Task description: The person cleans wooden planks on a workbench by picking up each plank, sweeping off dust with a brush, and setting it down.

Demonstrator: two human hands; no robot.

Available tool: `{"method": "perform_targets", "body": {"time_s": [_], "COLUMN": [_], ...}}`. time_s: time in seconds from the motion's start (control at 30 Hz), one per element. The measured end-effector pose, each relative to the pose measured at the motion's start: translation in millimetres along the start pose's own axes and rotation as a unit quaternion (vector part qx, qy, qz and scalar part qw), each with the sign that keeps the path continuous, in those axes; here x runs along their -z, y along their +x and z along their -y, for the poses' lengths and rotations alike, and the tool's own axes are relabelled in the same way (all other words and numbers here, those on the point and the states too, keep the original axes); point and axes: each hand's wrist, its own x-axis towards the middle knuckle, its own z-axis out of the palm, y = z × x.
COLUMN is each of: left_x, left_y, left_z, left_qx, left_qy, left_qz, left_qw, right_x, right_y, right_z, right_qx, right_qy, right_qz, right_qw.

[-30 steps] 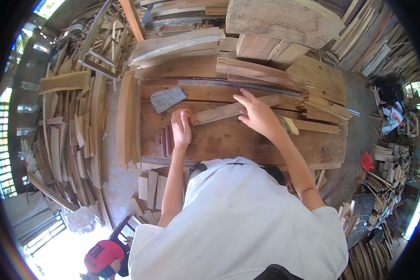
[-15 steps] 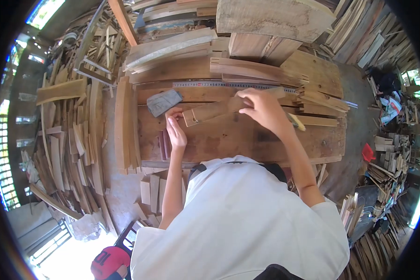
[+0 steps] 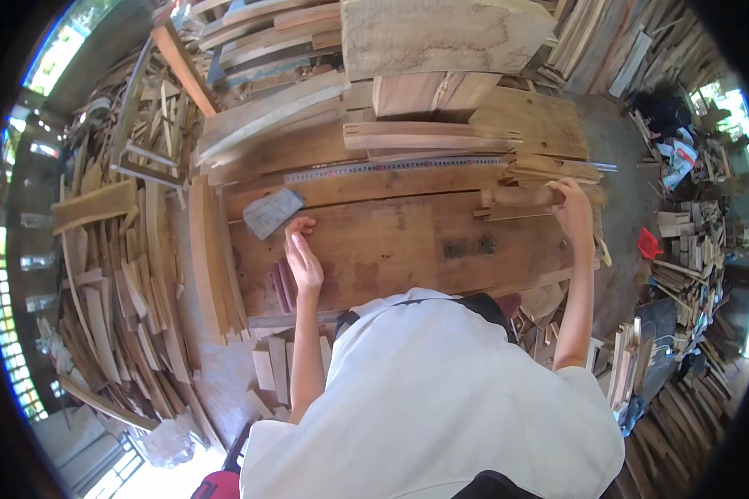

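My right hand [image 3: 571, 208] is closed on the right part of a short wooden piece [image 3: 520, 198], beside a stack of cut pieces [image 3: 549, 169] at the right of the wooden bench [image 3: 374, 241]. Nothing is held in my left hand [image 3: 304, 256], whose fingers are partly curled and apart. Just above and left of that hand lies a grey block [image 3: 272, 213]. Two dark reddish strips [image 3: 284, 287] are left of my left wrist. A ruler [image 3: 391, 166] runs along the bench beyond both hands.
Long boards [image 3: 212, 258] line the bench's left end. Notched pieces [image 3: 429, 135] lie beyond the ruler, near a large slab [image 3: 441, 37]. Scrap wood is heaped on both sides. A person's red cap [image 3: 218, 485] shows at the bottom left.
My right hand has carried the wooden piece from the bench's middle to the stack at the right. My left hand has stayed near the grey block. The view has shifted.
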Motion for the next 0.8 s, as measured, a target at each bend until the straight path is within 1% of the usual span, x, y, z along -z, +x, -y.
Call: {"method": "perform_targets", "body": {"time_s": [0.07,0.13,0.23,0.3,0.33,0.43,0.5,0.6,0.63,0.7,0.73,0.8], "left_x": [0.3,0.8,2.4,1.7,1.4,0.3,-0.8,-1.0,-0.7,-0.5,-0.2,0.3], "left_y": [0.3,-0.1,0.1,-0.3,-0.5,-0.8,-0.9,0.3,0.4,0.5,0.2,0.1], "left_z": [2.6,2.3,2.2,1.0,0.9,-0.1,0.6,-4.3,-4.2,-3.5,-3.8,-4.8], "left_qx": [-0.001,-0.001,-0.008,-0.008,-0.003,0.001,0.017,0.019,0.017,0.014,0.012,0.012], "left_qy": [0.009,0.016,0.023,0.016,0.017,0.024,0.032,0.044,0.044,0.047,0.047,0.063], "left_qz": [0.008,0.013,0.026,0.029,0.025,0.018,0.011,0.013,0.015,0.018,0.020,0.020], "left_qw": [1.000,1.000,0.999,0.999,1.000,1.000,0.999,0.999,0.999,0.999,0.999,0.998], "right_x": [0.4,4.9,0.4,-1.1,-2.9,-5.3,-4.8,11.4,8.6,6.2,6.8,10.1], "right_y": [-1.3,1.5,10.6,16.1,19.9,26.1,29.1,37.7,42.4,54.5,58.9,64.1], "right_z": [-30.9,-52.1,-80.7,-93.1,-97.7,-101.4,-96.9,-71.0,-80.5,-95.8,-99.3,-101.6], "right_qx": [-0.043,-0.070,-0.059,-0.013,-0.015,0.001,0.019,-0.007,-0.009,0.079,0.077,0.080], "right_qy": [-0.029,-0.027,-0.013,-0.037,-0.038,-0.054,-0.015,0.013,0.014,0.004,0.005,0.022], "right_qz": [-0.063,-0.075,-0.097,-0.066,-0.070,-0.062,-0.076,-0.070,-0.071,-0.012,-0.014,0.051], "right_qw": [0.997,0.994,0.994,0.997,0.997,0.997,0.997,0.997,0.997,0.997,0.997,0.995]}}
